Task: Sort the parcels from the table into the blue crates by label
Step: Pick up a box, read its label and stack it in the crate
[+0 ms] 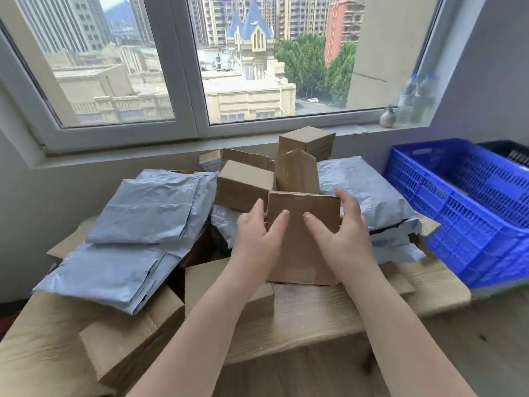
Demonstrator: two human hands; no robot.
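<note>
A brown cardboard box (pixel 300 245) stands between my hands above the wooden table (pixel 315 313). My left hand (pixel 257 239) grips its left edge, thumb on the near face. My right hand (pixel 343 227) grips its right side, thumb on the front and fingers round the far corner. No label shows on the faces turned to me. Behind it lie several more brown boxes (pixel 243 184) and grey-blue mailer bags (pixel 143 213), with another bag (pixel 363 193) to the right. A blue crate (pixel 469 224) stands at the right, its inside mostly hidden.
Large flattened cartons (pixel 71 339) lie at the lower left. A window sill behind the pile carries a small vase (pixel 388 117) and clear bottles (pixel 415 98). A dark crate (pixel 512 151) shows behind the blue one. Wood floor (pixel 472 339) lies at the lower right.
</note>
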